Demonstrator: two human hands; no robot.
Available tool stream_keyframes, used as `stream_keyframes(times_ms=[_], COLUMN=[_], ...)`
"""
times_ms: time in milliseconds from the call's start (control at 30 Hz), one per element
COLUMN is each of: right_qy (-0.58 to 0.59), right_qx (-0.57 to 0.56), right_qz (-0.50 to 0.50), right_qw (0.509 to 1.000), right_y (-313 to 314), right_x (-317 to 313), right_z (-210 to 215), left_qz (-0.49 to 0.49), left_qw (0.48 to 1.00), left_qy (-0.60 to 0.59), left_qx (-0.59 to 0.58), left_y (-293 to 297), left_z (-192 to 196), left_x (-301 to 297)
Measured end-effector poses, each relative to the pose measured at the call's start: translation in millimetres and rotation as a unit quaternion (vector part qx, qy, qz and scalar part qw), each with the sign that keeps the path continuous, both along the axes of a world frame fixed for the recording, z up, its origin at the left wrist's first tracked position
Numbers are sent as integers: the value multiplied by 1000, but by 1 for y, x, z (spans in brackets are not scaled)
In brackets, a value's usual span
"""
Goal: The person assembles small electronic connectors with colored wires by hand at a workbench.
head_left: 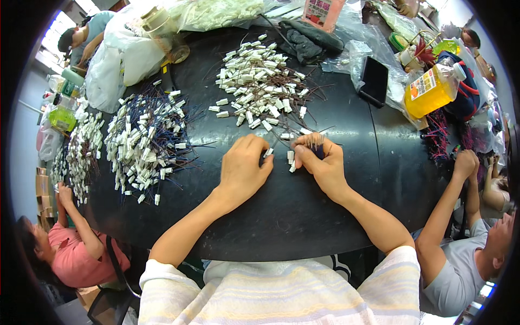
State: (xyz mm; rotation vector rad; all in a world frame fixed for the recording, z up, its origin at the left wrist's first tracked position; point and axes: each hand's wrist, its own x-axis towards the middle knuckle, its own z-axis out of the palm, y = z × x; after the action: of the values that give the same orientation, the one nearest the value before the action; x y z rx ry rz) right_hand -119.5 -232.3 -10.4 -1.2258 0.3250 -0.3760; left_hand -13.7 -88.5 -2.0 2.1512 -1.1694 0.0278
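On the black tabletop (260, 216), my left hand (242, 167) pinches a small white connector (268, 153) between thumb and index finger. Just to its right, my right hand (326, 169) is closed round a small bunch of dark wires (319, 149). White connectors (291, 160) on those wires stick out by its thumb. Beyond both hands spreads a pile of white connectors with brownish wires (257, 81), a few of its wires reaching towards my fingers. Left of my left hand lies another pile of white connectors with blue wires (143, 141).
More connectors (84, 149) lie at the far left. A black phone (374, 81) and a bottle of orange-yellow liquid (433, 89) stand right; a dark cloth (309, 40) and plastic bags (122, 59) line the back. People work left (86, 254) and right (460, 249).
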Motion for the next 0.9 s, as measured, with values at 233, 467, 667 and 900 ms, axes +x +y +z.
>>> stream_keyframes(times_ms=[233, 467, 667, 900], right_qy=[50, 32, 61, 59], right_qx=[-188, -266, -304, -217], right_qz=[118, 68, 119, 132], right_qw=[974, 961, 943, 965], right_y=[12, 16, 14, 12], right_x=[-3, -1, -4, -4], right_z=[10, 6, 14, 11], left_qz=[40, 8, -6, -23], left_qw=[895, 864, 875, 879], left_qy=[436, 475, 453, 451], left_qx=[-87, -167, -167, -153], left_y=[45, 48, 51, 43], left_z=[15, 7, 4, 0], left_x=[-12, -23, -23, -29])
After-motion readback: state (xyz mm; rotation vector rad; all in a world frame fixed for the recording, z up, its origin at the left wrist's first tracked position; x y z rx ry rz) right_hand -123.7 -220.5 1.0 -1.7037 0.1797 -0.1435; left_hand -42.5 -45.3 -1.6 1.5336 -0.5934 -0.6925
